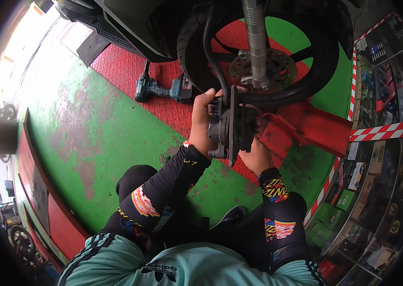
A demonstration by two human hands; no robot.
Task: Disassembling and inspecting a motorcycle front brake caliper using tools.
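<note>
Two hands met at one dark mechanical part (232, 126), held in front of the wheel. The left hand's (200, 125) fingers were clamped on it from nine o'clock, one digit lying along its upper end; the right hand (257, 156) was against it at about five o'clock, its fingers mostly hidden, so their grip could not be told. The part looked black and greasy: a flat plate seen nearly edge-on, upright, with chunky fittings on both sides. A black hose (208, 40) came down to its top from twelve o'clock; whether it joined there was unclear.

Just outward, the patterned black sleeves (140, 202) carried yellow lettering and bright flame-like patches. At six o'clock, the mint shirt (201, 264) had dark lettering and a leaf-like mark.

At ten o'clock, a teal-and-black power tool (158, 89) lay on red tread plate (124, 64); any label there was too small to read. At one o'clock stood the black wheel (328, 71), with a drilled brake disc (282, 69) and a silver fork leg (256, 38). A red metal stand (316, 126) lay at three, and glass-fronted shelves (378, 190) of boxes with tiny, illegible print curved from two to five o'clock.
</note>
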